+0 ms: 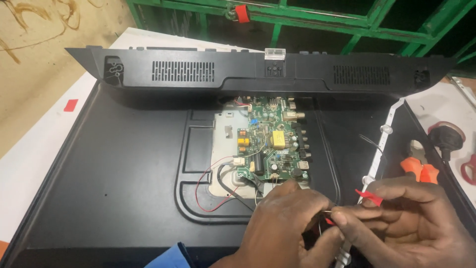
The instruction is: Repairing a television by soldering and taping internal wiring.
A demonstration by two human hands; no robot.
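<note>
Two hands meet at lower right over opened flat-screen set [124, 164]. Left hand [285, 223] pinches thin wire end [331, 212]; right hand [406, 223] pinches same wire, small red piece [369, 197] touching its knuckles. Back cover [258, 69] already off, propped behind; green circuit board [272, 144] exposed. Wire work unfinished by look of it. Fingertips hide joint; red piece's kind unclear; orange-handled pliers [421, 169] partly covered.

Matt black plastic back panel [114, 164] lying smooth, green circuit board [272, 144] glinting (glossy solder, metal parts), painted green metal frame [347, 20] showing scuffed.
</note>
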